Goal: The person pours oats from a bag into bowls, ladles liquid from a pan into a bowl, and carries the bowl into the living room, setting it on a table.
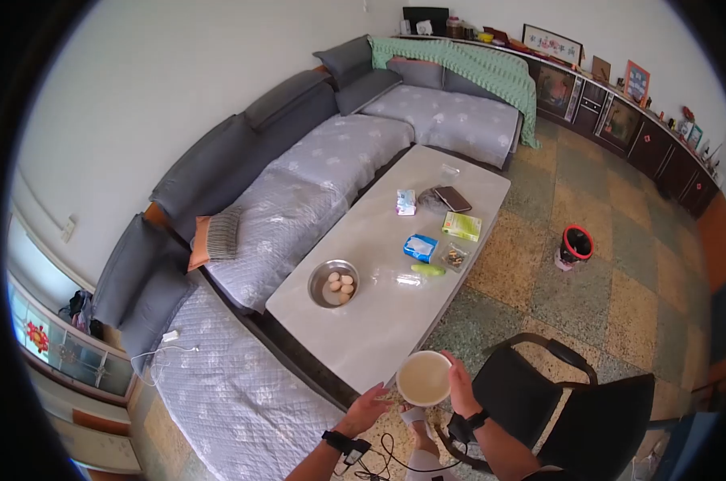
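My right hand grips the right side of a round white bowl, its fingers along the outer wall. The inside of the bowl looks beige; whether that is liquid or the bottom, I cannot tell. Left of the bowl, my left hand is open with fingers stretched towards it, seemingly apart from it. The bowl is held just past the near end of a long pale table. On that table stands a metal basin with several eggs in it.
On the table lie a blue tissue pack, a green box, a green vegetable and a clear container. A black chair stands close on the right, a sofa on the left. A red-rimmed bin sits on the floor.
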The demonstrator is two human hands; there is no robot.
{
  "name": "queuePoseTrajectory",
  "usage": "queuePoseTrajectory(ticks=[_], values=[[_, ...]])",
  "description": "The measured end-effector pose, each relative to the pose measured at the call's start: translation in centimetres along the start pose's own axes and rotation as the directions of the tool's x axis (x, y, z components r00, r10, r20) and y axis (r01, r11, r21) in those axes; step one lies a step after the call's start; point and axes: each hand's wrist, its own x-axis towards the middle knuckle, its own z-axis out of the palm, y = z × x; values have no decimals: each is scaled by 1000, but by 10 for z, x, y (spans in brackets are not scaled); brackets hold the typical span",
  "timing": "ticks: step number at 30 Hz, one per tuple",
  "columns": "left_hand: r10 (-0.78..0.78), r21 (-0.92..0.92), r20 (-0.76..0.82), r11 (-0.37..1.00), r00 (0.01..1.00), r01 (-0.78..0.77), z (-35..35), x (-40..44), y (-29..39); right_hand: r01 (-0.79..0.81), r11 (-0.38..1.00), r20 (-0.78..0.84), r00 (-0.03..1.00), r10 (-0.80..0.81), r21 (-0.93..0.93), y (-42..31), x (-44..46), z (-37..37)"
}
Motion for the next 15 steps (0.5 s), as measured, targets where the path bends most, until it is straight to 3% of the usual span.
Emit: queuePoseTrajectory(ticks=[2,4,5,8,11,15], values=[[-43,-110,40,993,998,47,7,48,9,35,996,9,999,-35,-84,21,41,-7],[-101,-368,59,923,993,115,12,88,19,-12,999,10,1000,12,-48,48,78,-16],[-6,-409,171,910,985,76,12,104,37,-45,999,21,999,45,-5,62,91,-19],[-57,-317,126,944,990,95,11,159,24,-104,985,43,994,99,136,81,133,-20],[-100,-346,66,931,993,117,7,204,5,-168,962,68,985,157,216,95,170,-19],[-171,-418,34,892,985,169,-4,251,-22,-202,959,65,979,193,200,134,208,-20]])
